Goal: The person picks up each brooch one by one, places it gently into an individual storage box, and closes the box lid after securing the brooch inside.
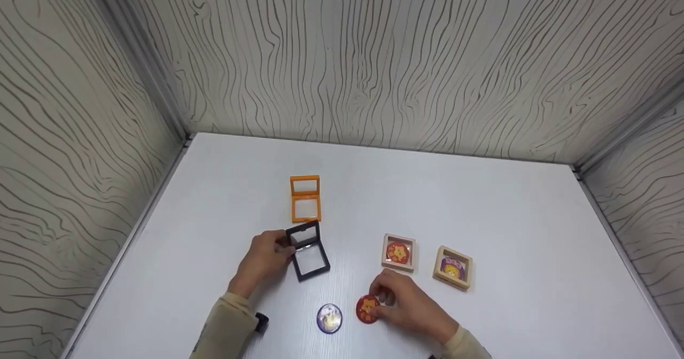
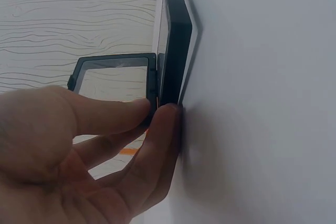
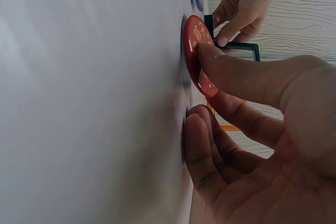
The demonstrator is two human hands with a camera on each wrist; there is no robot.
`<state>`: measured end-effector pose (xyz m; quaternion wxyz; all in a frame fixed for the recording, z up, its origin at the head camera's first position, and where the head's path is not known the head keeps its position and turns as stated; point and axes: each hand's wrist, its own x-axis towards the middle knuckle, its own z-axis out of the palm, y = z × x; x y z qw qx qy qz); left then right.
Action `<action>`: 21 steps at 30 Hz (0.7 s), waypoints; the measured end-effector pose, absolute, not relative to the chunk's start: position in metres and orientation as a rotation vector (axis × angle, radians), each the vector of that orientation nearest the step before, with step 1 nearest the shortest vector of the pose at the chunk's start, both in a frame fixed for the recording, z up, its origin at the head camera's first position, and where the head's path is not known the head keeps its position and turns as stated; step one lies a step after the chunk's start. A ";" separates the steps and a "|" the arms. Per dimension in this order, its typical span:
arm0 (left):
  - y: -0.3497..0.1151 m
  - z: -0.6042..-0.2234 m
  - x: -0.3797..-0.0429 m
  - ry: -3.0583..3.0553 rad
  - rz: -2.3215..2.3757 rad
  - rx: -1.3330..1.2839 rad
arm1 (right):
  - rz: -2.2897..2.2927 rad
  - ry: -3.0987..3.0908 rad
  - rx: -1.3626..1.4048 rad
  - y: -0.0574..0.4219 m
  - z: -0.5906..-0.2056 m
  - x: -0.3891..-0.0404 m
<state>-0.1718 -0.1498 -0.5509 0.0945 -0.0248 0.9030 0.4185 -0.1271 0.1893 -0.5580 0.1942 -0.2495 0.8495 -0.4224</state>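
Left hand (image 1: 265,257) pinches the open black frame (image 1: 311,260) at its hinge, thumb against fingers. The hold probably keeps the two halves apart and the frame steady. Right hand (image 1: 403,303) grips a red badge (image 1: 366,309) between thumb and forefinger, toward the table's near side; thumb rests on the printed face, the badge tilted. Whether its rim touches the table cannot be told. A purple-rimmed badge (image 1: 329,318) lies flat just beside, apparently within easy reach.

Orange frame (image 1: 305,208) stands open beyond the black one, closer to the far edge, left of centre. Two wooden boxes (image 1: 397,267) (image 1: 451,282) sit right of centre, a badge in each; windows face up, presumably for viewing.

Surface: white table (image 1: 507,209), faintly glossy, soft shadows under both hands. Its near edge is out of view. Wood-grain-patterned walls (image 1: 352,54) rise behind the far edge and along both sides; grey metal posts (image 1: 152,65) mark the far corners.
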 end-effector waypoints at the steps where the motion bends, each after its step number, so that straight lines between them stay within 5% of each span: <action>1: -0.149 -0.551 -0.171 2.677 1.243 -0.064 | -1.187 2.376 -0.702 0.189 -0.558 -0.127; 21: -0.129 -0.553 -0.168 2.661 1.248 0.067 | -1.275 2.284 -0.719 0.193 -0.561 -0.132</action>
